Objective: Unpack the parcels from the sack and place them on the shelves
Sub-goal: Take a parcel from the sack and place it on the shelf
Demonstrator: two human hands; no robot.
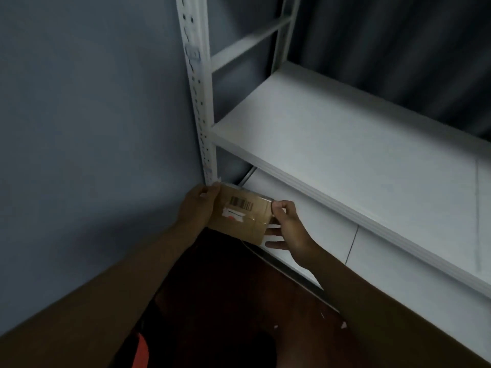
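barcode on parcel [240, 215], its label text too blurred to read

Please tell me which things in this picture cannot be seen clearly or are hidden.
- Barcode label on the cardboard parcel: head view, too small and blurred to read.
- Parcel's left edge: covered by the left hand.
- Lower shelf: its back hidden beneath the upper shelf.
- Right hand: fingertips under the parcel hidden.
- Sack: not identifiable; the floor area is too dark.

Small brown cardboard parcel [243, 217], barcode label and white-red sticker on its upper face, taped seam, held tilted at both ends, at the lower shelf [313, 224], beneath the white upper shelf [345, 144]
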